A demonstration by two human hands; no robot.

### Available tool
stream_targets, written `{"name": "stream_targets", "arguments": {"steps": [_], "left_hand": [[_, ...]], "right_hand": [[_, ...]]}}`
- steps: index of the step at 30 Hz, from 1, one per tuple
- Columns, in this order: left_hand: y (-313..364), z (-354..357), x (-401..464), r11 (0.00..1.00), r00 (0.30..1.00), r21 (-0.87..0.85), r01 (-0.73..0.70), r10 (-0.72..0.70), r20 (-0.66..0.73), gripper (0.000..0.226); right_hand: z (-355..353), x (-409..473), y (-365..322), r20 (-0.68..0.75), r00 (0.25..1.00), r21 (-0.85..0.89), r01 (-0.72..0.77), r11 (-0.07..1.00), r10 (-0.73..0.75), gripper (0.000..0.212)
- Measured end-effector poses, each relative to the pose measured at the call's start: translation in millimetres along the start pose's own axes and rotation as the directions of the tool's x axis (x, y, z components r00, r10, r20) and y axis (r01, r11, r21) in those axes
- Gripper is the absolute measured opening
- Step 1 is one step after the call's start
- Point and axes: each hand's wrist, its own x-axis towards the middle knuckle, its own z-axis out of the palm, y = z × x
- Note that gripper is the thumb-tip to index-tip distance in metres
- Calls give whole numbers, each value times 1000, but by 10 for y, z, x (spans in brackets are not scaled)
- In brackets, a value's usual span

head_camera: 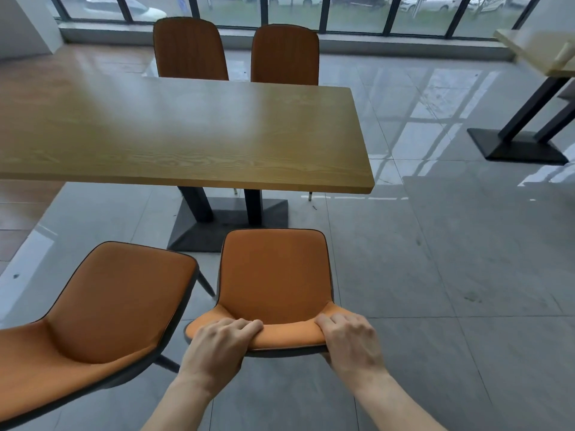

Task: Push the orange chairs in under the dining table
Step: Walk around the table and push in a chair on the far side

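Note:
An orange chair [273, 275] stands in front of me, its seat facing the wooden dining table [186, 129] and clear of the table's near edge. My left hand [217, 343] grips the left part of its backrest top. My right hand [351, 340] grips the right part. A second orange chair [102, 309] stands to the left, turned at an angle and also out from the table. Two more orange chairs [189, 48] [284, 54] stand at the far side, their backs showing above the tabletop.
The table rests on dark legs and a black base plate [224, 225]. Grey tiled floor [435, 275] stretches to the right. Another table [541, 51] with a black base stands at the far right. Large windows [280, 10] run along the back.

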Motion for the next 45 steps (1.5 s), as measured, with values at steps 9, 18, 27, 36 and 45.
{"name": "stream_targets", "arguments": {"steps": [9,18,27,36,45], "left_hand": [[-203,-51,589,1000,1000,23,-17,17,-6,51],[-316,-97,853,998,998,32,-59,59,23,45],[-344,-83,1076,997,999,57,-52,52,2,39],[-316,-91,1072,998,999,35,-52,52,-8,40],[-165,-256,1083,993,996,88,77,-80,35,41]], "right_hand": [[-86,514,153,17,998,-11,-58,998,59,46],[-97,786,237,59,995,-10,-81,997,82,44],[-171,978,323,41,995,-45,-91,995,93,44],[-113,975,340,38,993,-36,-110,993,111,41],[-230,971,321,19,994,-41,-104,994,105,45]]}}
